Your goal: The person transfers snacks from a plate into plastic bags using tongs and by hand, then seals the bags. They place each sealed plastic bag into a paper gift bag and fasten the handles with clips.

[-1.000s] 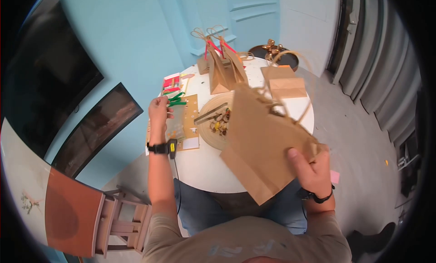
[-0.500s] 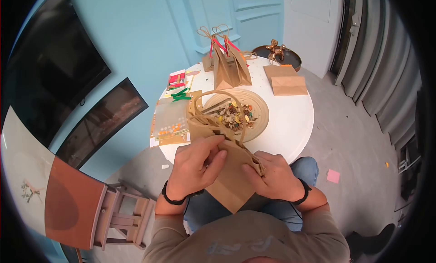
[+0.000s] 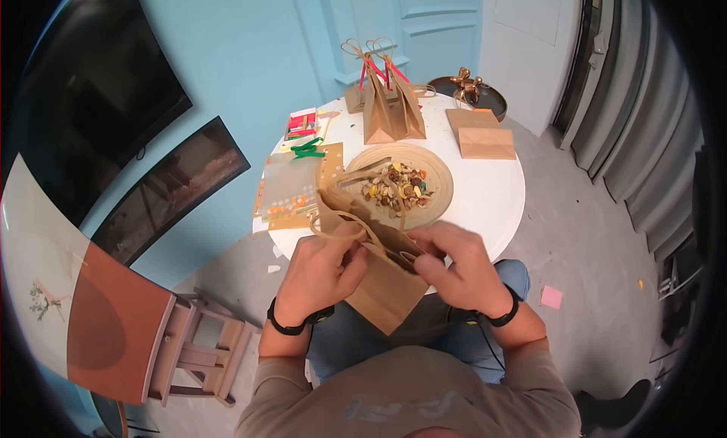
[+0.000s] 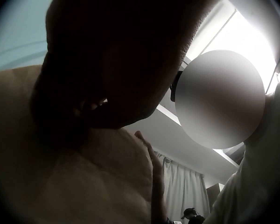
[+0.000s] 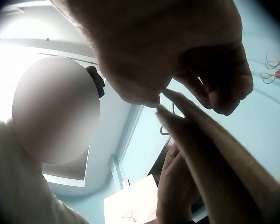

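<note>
Over my lap at the table's near edge is a brown paper bag [image 3: 385,293] with twisted paper handles, its mouth parted and facing the table. My left hand [image 3: 319,277] pinches the rim on the left, beside a handle loop [image 3: 333,232]. The right-hand end of the rim is pinched by my right hand [image 3: 468,270]. Two separated paper edges of the bag [image 5: 214,149] run out from the right hand in the right wrist view. In the left wrist view the left hand [image 4: 107,65] is a dark shape against the bag's side [image 4: 102,172].
Beyond the bag, a round woven plate [image 3: 441,203] holds a mix of small dried pieces [image 3: 397,187]. Upright paper bags [image 3: 390,116] with red ribbons stand farther back; a folded bag [image 3: 488,144] lies right. Green-handled scissors [image 3: 307,148] and a clear pouch [image 3: 288,184] lie left.
The bag came from the right to in front of me, and my left hand left the scissors area and took hold of its rim. Its mouth, bunched before, is now spread apart.
</note>
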Tool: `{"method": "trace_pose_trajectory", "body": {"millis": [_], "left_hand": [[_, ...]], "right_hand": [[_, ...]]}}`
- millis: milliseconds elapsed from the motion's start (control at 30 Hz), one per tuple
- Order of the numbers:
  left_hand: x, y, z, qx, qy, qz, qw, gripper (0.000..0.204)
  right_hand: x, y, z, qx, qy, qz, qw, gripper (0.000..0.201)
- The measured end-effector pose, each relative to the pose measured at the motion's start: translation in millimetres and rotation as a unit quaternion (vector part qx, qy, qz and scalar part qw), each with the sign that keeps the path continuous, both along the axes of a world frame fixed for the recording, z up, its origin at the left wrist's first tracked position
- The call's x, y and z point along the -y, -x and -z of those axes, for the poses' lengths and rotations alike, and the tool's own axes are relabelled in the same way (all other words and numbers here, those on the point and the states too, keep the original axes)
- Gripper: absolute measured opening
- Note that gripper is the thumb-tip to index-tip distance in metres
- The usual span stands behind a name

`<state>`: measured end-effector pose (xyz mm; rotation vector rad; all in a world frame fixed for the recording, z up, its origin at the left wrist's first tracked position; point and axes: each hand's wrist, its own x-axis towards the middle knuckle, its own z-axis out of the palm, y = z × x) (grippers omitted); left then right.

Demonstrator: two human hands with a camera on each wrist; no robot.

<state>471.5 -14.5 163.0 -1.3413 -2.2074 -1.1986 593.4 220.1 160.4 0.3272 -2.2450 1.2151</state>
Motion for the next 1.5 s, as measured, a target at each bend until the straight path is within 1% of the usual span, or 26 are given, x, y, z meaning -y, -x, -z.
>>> {"method": "trace_pose_trajectory", "body": {"millis": [67,200,300,333,367,400,433,533,567,600,633,667,733,767,800,867,900,967,1033,1100,1167,1267,1300,1333,1367,1500], "left_hand": [[1.5,2.6,-2.0,-0.053,-0.011,0.039,0.998,0.022],[6.3,6.2,-3.0,-0.052,0.000,0.051,0.997,0.023],[14.0,11.8,6.4,-0.056,-0.031,0.073,0.995,0.018],[18.5,10.1,9.7,-0.060,-0.090,0.021,0.994,0.014],[22.3,10.5,12.1,-0.063,-0.148,-0.032,0.986,0.010],[26.0,14.8,14.3,-0.061,-0.150,-0.032,0.986,0.010],[30.7,20.3,17.7,-0.032,-0.176,-0.034,0.983,0.010],[23.6,22.7,18.0,-0.017,-0.183,-0.041,0.982,0.009],[14.1,21.3,14.1,-0.052,-0.172,-0.028,0.983,0.008],[8.0,21.6,11.6,-0.087,-0.160,-0.015,0.983,0.007],[6.9,23.1,11.5,-0.092,-0.151,-0.002,0.984,0.007],[5.3,23.5,11.3,-0.091,-0.152,-0.001,0.984,0.007],[2.7,22.6,11.9,-0.099,-0.161,-0.008,0.982,0.007],[4.8,22.2,14.7,-0.097,-0.162,-0.008,0.982,0.007],[9.0,21.7,18.8,-0.082,-0.143,-0.024,0.986,0.011],[11.6,21.3,22.6,-0.066,-0.124,-0.040,0.989,0.016],[11.7,21.0,23.4,-0.066,-0.133,-0.026,0.989,0.018],[12.9,18.3,23.3,-0.066,-0.142,-0.012,0.988,0.020],[15.2,13.5,20.3,0.014,-0.116,0.009,0.993,0.019],[10.1,16.6,18.1,-0.042,-0.128,-0.004,0.991,0.014],[11.3,20.3,17.9,-0.099,-0.141,-0.019,0.985,0.010],[17.2,22.0,18.7,-0.051,-0.124,-0.038,0.990,0.011],[16.8,23.9,16.5,-0.073,-0.132,-0.049,0.987,0.010],[16.9,26.5,13.8,-0.096,-0.140,-0.059,0.984,0.009],[17.6,29.5,9.2,-0.098,-0.139,-0.061,0.984,0.009],[21.2,56.0,-6.7,-0.061,-0.190,-0.116,0.973,0.007]], "right_hand": [[-2.1,4.5,-7.6,-0.014,0.023,0.004,1.000,0.030],[-7.1,6.3,-27.8,0.053,0.005,-0.023,0.998,0.016],[-17.3,7.1,-24.7,0.001,-0.042,0.064,0.997,0.019],[-25.8,5.7,-24.7,0.004,-0.044,0.063,0.997,0.019],[-37.0,3.0,-26.8,0.046,-0.021,0.131,0.990,0.015],[-42.9,2.0,-30.6,0.086,0.001,0.198,0.976,0.013],[-40.5,1.3,-36.7,0.088,-0.001,0.199,0.976,0.013],[-24.7,6.7,-50.0,0.094,-0.104,0.259,0.956,0.013],[-16.1,14.7,-47.4,-0.066,-0.223,0.272,0.934,0.015],[-12.5,19.8,-45.5,-0.222,-0.334,0.273,0.874,0.019],[-16.2,20.5,-45.0,-0.270,-0.434,0.227,0.829,0.030],[-14.2,21.5,-47.6,-0.269,-0.435,0.227,0.828,0.030],[-6.3,19.7,-60.3,-0.284,-0.437,0.001,0.853,0.035],[-3.8,14.1,-72.5,-0.177,-0.435,-0.077,0.879,0.023],[-0.4,16.8,-72.2,-0.175,-0.436,-0.077,0.879,0.023],[12.1,25.9,-72.4,-0.024,-0.340,-0.038,0.939,0.022],[17.8,33.5,-80.3,-0.023,-0.340,-0.037,0.939,0.022],[22.5,52.3,-104.3,0.301,-0.409,-0.012,0.862,0.037],[14.2,73.9,-89.9,0.309,-0.430,-0.055,0.846,0.038],[8.3,89.4,-74.3,0.316,-0.452,-0.097,0.828,0.039],[10.0,95.4,-78.6,0.195,-0.309,-0.068,0.928,0.034],[5.8,69.7,-140.0,0.096,-0.126,-0.005,0.987,0.024],[-0.6,58.7,-154.8,0.028,-0.058,0.035,0.997,0.023],[-18.5,47.4,-175.5,0.039,-0.011,0.031,0.999,0.024],[-25.2,45.0,-175.7,-0.074,0.100,0.039,0.992,0.026],[-71.3,32.5,-195.4,-0.167,0.187,0.031,0.968,0.031]]}}
